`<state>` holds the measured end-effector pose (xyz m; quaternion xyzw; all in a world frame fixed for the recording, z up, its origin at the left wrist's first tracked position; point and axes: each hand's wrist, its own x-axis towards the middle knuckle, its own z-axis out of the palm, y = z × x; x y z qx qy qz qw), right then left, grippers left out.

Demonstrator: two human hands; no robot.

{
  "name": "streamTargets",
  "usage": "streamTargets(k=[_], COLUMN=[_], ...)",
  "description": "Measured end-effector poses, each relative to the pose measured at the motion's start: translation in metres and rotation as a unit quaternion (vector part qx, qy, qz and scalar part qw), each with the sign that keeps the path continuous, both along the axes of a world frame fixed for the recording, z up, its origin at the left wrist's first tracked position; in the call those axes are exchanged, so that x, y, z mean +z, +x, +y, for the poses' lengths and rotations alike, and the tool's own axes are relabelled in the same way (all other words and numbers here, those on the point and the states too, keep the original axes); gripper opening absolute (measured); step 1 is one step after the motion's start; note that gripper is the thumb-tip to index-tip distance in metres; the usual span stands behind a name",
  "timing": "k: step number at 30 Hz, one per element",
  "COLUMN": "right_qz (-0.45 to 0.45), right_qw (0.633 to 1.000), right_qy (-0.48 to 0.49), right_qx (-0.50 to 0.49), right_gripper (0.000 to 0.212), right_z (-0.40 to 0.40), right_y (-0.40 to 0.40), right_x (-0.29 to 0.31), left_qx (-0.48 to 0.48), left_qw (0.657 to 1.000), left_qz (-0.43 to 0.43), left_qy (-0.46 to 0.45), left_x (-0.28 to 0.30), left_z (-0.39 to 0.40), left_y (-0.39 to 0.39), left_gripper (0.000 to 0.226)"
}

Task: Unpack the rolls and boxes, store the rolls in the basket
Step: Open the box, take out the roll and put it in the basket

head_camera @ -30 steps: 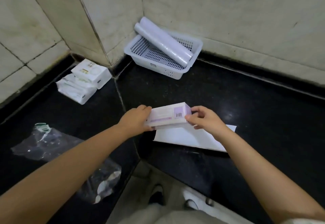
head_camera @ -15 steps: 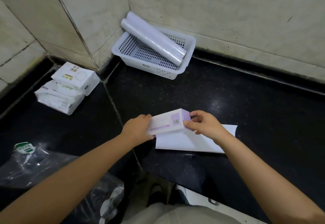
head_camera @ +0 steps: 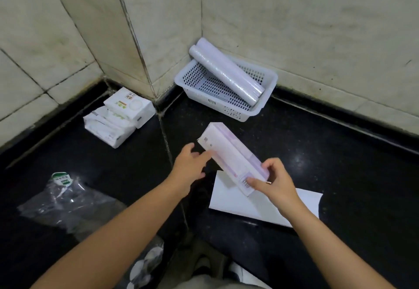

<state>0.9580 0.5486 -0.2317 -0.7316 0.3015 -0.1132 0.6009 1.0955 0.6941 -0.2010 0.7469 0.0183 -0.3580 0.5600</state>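
A long pink-and-white box (head_camera: 229, 152) is held above the black counter, pointing away to the upper left. My right hand (head_camera: 273, 181) grips its near end by the barcode. My left hand (head_camera: 189, 166) is beside the box's left edge, fingers apart, its fingertips just touching the side. A white perforated basket (head_camera: 265, 103) stands in the corner against the wall. Two white rolls (head_camera: 226, 73) lie diagonally in it, their far ends sticking out over the rim.
A flat white sheet (head_camera: 238, 205) lies on the counter under my right hand. Stacked white tissue packs (head_camera: 118, 116) sit at the left by the wall. Crumpled clear plastic wrapping (head_camera: 65, 200) lies at the near left. Tiled walls enclose the corner.
The box has swung from lying crosswise between both hands to pointing away. My left hand has released its end and opened, while my right hand keeps its hold.
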Motion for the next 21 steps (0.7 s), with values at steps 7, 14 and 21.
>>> streamTargets(k=[7,14,21], right_qz=[-0.016,0.003,0.137], right_qw=[0.972,0.995,0.963], right_qy=[-0.151,-0.063,-0.105], right_qx=[0.179,0.078,0.206], right_gripper=[0.050,0.025,0.062], right_z=[0.030,0.005,0.010], right_y=[-0.004,0.005,0.031], right_x=[-0.020,-0.005,0.015], left_qx=[0.068,-0.169,-0.308], left_qw=[0.998,0.874,0.795], left_qz=[-0.012,-0.398,-0.442], left_qy=[0.006,0.224,0.279], left_x=[-0.006,-0.011,-0.025], left_z=[-0.007,0.025,0.031], left_y=[-0.014,-0.010,-0.032], left_gripper=[0.057,0.047,0.048])
